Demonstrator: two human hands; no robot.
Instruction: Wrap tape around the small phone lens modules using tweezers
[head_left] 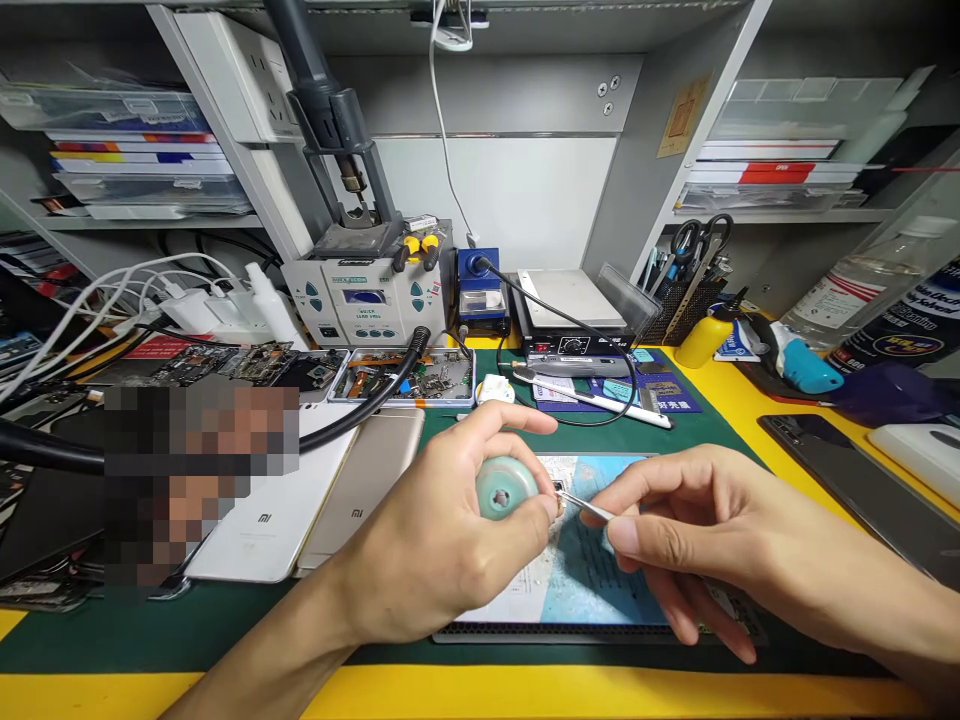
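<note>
Wrapped round a round pale-green spool (508,489) with a hole in its middle, my left hand (457,530) is over the work mat. A small coppery bit (561,507) shows at the left thumb and fingertips; it may be the end of what is wound on the spool. My right hand (690,540) pinches metal tweezers (589,506) between thumb and forefinger, its other fingers loosely curled. The tweezer tips are at the coppery bit, close to the left fingertips; whether they grip it I cannot tell. Below both hands lies a blue-and-white printed mat (577,585).
Two phone back covers (262,510) lie left, crossed by a black hose (375,405) from the hot-air station (367,295). Behind the hands are a tray of small parts (450,375), a heating plate (574,300) and a white pen-like tool (600,398). A dark phone (847,480) lies right.
</note>
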